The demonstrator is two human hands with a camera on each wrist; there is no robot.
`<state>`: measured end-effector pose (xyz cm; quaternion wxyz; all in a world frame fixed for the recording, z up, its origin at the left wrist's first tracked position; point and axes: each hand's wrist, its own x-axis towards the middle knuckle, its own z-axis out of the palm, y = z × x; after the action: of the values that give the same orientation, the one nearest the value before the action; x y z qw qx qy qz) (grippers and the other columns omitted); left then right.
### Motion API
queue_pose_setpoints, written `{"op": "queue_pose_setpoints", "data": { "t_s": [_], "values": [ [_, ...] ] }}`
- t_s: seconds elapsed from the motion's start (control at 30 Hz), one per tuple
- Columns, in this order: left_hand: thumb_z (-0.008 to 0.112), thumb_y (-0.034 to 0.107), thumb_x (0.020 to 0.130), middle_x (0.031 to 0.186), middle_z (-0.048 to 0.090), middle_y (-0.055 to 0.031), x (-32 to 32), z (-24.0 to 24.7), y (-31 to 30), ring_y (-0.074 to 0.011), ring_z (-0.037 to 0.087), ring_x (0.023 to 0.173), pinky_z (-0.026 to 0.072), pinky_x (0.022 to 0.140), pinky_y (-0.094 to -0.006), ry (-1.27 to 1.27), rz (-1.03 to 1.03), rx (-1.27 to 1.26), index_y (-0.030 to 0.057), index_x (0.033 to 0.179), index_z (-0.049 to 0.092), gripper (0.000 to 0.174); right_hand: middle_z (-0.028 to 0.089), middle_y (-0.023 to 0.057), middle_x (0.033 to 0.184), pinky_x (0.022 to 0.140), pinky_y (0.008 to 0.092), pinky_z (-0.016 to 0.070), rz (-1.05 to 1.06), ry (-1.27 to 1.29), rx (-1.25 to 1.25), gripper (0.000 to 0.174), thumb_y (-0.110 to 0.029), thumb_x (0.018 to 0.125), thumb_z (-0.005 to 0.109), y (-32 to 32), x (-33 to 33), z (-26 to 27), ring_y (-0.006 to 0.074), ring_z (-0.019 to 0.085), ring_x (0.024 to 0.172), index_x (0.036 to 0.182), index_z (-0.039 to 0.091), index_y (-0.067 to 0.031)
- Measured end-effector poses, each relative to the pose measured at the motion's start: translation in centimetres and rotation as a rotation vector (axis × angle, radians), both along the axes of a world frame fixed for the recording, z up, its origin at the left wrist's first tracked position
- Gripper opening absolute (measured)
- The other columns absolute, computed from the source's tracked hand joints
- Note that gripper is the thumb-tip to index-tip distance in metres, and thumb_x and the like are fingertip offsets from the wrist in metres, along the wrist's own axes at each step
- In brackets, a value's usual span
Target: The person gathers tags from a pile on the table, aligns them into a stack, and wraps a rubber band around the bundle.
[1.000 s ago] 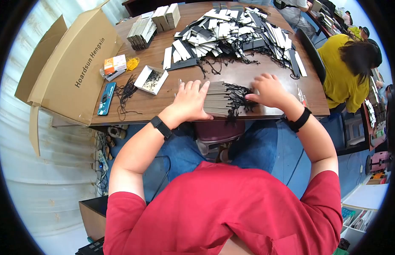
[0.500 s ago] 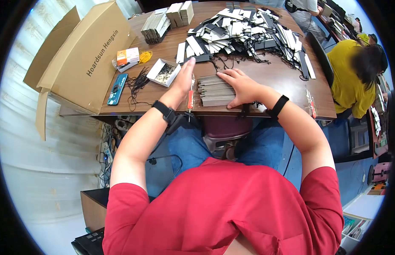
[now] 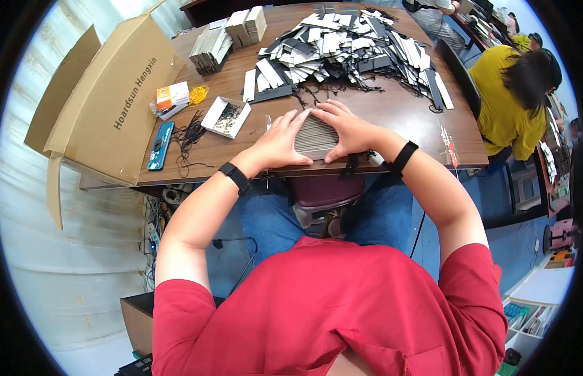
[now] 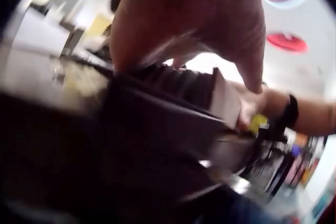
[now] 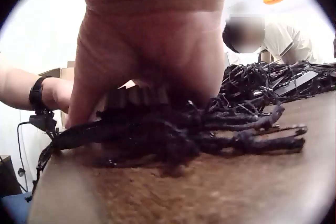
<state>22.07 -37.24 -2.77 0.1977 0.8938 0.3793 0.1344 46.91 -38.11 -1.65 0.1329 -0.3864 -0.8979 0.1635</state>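
Note:
A tight row of hang tags (image 3: pixel 316 135) stands on edge near the front of the table, with only the grey edges showing between the two hands. My left hand (image 3: pixel 280 143) grips the row's left end, thumb on the near side and fingers on the far side. From the right, my right hand (image 3: pixel 357 133) holds it the same way, so the fingertips of both hands nearly meet. Black cords (image 5: pixel 173 134) trail from the tags under the right palm in the right wrist view. In the blurred left wrist view, the tag row (image 4: pixel 227 100) sits beneath the spanning left hand.
Behind lies a large heap of black and white tags (image 3: pixel 341 47). Leftward are a small white box (image 3: pixel 238 122) of little dark parts, loose black cords (image 3: pixel 190 133), a blue phone-like object (image 3: pixel 160 147) and a carton (image 3: pixel 109 94). Stacked tags (image 3: pixel 210 50) stand at the back.
The right hand has come left from the cords onto the row. The left hand, lifted flat beside the row's left end half a second ago, grips it again.

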Motion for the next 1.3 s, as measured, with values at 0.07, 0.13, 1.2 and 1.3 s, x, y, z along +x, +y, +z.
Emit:
{"op": "queue_pose_setpoints", "data": {
  "t_s": [0.07, 0.13, 1.2, 1.3],
  "values": [
    [0.088, 0.039, 0.062, 0.142, 0.035, -0.0275, 0.1, 0.3, -0.2, -0.0429, 0.035, 0.135, 0.0299, 0.114, -0.0443, 0.044, -0.012, -0.005, 0.0026, 0.152, 0.022, 0.117, 0.031, 0.0183, 0.155, 0.117, 0.0465, 0.0242, -0.124, 0.516, -0.335, 0.091, -0.047, 0.081, 0.072, 1.1, 0.4, -0.7, 0.033, 0.023, 0.146, 0.151, 0.03, -0.0037],
    [0.088, 0.04, 0.06, 0.144, 0.033, -0.0276, 0.3, 0.0, 0.0, -0.0442, 0.032, 0.136, 0.0293, 0.115, -0.0453, 0.021, 0.007, -0.038, 0.0019, 0.151, 0.024, 0.118, 0.031, 0.0158, 0.156, 0.118, 0.0415, 0.0189, -0.392, 1.192, -0.706, 0.071, -0.05, 0.099, 0.044, 0.8, -0.6, 1.0, 0.0245, 0.024, 0.146, 0.151, 0.03, -0.003],
    [0.082, 0.042, 0.061, 0.125, 0.049, -0.0263, 2.1, 2.8, 0.7, -0.0426, 0.05, 0.118, 0.042, 0.102, -0.0474, 0.322, 0.061, 0.079, -0.0034, 0.142, 0.034, 0.105, 0.018, 0.0286, 0.156, 0.116, 0.0497, 0.0274, -0.105, 0.0, 0.047, 0.125, -0.036, 0.057, 0.091, -0.6, -0.6, -0.1, 0.0481, 0.025, 0.142, 0.155, 0.017, -0.0135],
    [0.08, 0.038, 0.061, 0.123, 0.05, -0.0272, 2.3, 3.0, 0.6, -0.0437, 0.052, 0.115, 0.0436, 0.101, -0.0463, 0.361, 0.097, 0.061, -0.0038, 0.141, 0.036, 0.101, 0.02, 0.0276, 0.156, 0.113, 0.0473, 0.0347, -0.117, 0.084, -0.04, 0.125, -0.026, 0.056, 0.091, -0.4, -0.1, -0.1, 0.0473, 0.034, 0.137, 0.155, 0.015, -0.0132]
  ]
}}
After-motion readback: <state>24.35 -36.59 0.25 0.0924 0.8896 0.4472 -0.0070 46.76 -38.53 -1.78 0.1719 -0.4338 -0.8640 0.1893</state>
